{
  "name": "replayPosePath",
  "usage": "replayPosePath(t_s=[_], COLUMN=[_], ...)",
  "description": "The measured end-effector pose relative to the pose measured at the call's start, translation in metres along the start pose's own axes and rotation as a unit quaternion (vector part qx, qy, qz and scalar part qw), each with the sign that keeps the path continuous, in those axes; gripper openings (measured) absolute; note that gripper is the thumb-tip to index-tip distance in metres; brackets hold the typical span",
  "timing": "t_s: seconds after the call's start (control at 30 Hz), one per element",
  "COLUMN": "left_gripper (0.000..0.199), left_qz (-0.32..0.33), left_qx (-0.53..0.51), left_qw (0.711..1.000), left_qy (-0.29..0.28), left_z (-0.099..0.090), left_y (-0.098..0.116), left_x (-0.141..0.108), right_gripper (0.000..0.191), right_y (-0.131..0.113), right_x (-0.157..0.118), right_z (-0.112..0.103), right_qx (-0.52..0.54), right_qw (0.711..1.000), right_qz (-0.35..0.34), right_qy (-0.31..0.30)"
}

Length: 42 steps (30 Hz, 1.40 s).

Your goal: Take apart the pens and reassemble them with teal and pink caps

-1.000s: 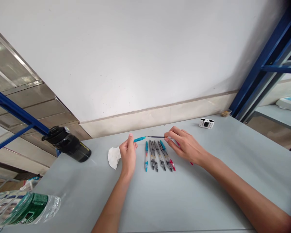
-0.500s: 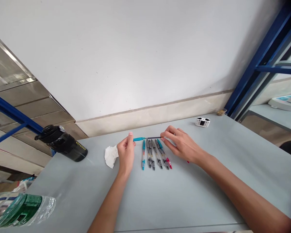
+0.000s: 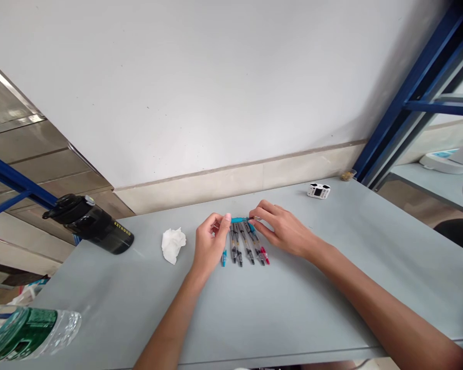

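Note:
In my left hand a teal pen barrel is pinched between thumb and fingers, held level and pointing right. The fingertips of my right hand close on a thin dark pen refill, whose left end meets the barrel; only a short length of it shows between them. Just below lies a row of several pens, mostly clear with grey or teal parts, one with a red tip. My left hand partly covers the teal-tipped pen at the row's left end.
A crumpled tissue lies left of my left hand. Farther left are a black bottle and a clear bottle with a green label. A white device and a small tub sit near the wall.
My hands have come closer together, the left one moving right. Less of the dark refill shows between the barrel and my right fingers. The view has shifted slightly.

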<state>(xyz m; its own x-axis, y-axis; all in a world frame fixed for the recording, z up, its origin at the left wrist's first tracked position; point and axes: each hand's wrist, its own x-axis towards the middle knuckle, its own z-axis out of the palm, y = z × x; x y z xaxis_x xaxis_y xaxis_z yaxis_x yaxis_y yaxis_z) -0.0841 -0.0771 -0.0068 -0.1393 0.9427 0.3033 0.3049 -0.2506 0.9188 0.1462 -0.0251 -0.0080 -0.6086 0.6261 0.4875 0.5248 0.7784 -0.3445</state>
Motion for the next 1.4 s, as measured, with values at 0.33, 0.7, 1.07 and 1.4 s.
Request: replayPosePath(t_s=[0.33,0.7,1.07,1.4], left_gripper=[0.023,0.015,0.013,0.013], left_qz=[0.014,0.047,0.089,0.086], left_qx=[0.013,0.039,0.038,0.038], left_qw=[0.998,0.997,0.995,0.995], left_qy=[-0.057,-0.05,-0.028,-0.035], left_z=[-0.001,-0.002,-0.001,0.0], left_y=[-0.005,-0.007,-0.013,-0.013], left_x=[-0.001,-0.001,-0.001,-0.001], right_gripper=[0.027,0.027,0.03,0.035], right_y=[0.001,0.002,0.001,0.0], right_x=[-0.003,-0.004,-0.003,-0.002], right_z=[0.003,0.002,0.001,0.0], right_qx=[0.026,0.012,0.045,0.031], right_qw=[1.0,1.0,0.999,0.999], right_qz=[-0.014,-0.016,0.015,0.02], right_qy=[-0.006,-0.018,-0.023,-0.032])
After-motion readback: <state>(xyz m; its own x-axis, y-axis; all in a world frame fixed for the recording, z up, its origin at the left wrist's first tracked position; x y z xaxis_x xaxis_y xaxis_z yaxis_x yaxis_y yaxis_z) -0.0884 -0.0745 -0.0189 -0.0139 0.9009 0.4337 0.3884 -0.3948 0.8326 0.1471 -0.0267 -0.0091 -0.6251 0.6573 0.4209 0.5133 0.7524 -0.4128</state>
